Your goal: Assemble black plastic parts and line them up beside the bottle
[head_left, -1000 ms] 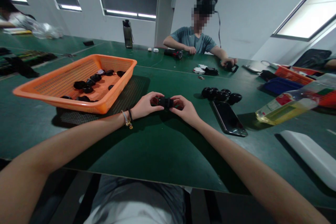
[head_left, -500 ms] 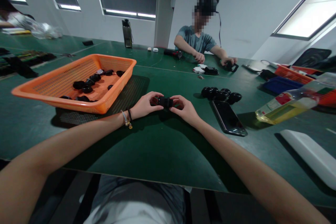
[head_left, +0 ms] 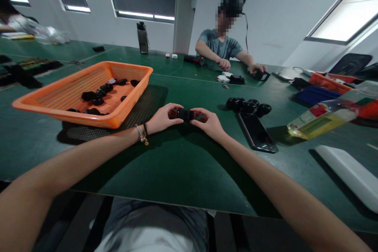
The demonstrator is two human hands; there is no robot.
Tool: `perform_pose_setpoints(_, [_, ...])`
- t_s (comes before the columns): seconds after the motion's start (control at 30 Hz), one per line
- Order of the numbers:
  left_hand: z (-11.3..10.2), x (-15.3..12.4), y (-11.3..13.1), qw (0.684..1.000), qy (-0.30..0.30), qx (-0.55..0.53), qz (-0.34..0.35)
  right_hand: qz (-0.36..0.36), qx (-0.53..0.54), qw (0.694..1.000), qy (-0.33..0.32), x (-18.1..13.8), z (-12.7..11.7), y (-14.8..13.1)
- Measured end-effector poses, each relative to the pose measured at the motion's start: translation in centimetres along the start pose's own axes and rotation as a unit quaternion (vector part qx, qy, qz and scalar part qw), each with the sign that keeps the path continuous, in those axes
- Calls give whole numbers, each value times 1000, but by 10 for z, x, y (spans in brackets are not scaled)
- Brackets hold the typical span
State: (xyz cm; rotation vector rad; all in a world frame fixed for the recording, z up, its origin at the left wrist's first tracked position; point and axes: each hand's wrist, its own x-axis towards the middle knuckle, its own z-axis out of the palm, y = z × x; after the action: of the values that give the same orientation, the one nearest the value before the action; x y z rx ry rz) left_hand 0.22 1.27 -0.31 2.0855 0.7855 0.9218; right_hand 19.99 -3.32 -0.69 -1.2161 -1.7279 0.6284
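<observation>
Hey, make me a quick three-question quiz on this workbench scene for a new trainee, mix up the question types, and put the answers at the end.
1. True or false: the phone lies on the table, outside the orange basket.
2. What do the left hand and right hand hold between them? A the phone, B a small black part, C the basket.
3. Fill in: the basket stands on the person's ___ side.
Key: 1 true; 2 B; 3 left.
</observation>
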Motion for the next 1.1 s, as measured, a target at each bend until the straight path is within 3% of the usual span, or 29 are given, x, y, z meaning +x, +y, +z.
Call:
perform_pose_setpoints(0.83, [0,-1,1,1000,-1,5,-1,26,-3,999,-19,1,-2,-1])
perform_pose_setpoints(1.1, [1,0,-1,1000,0,-2,1,16,26,1000,7,0,2,0])
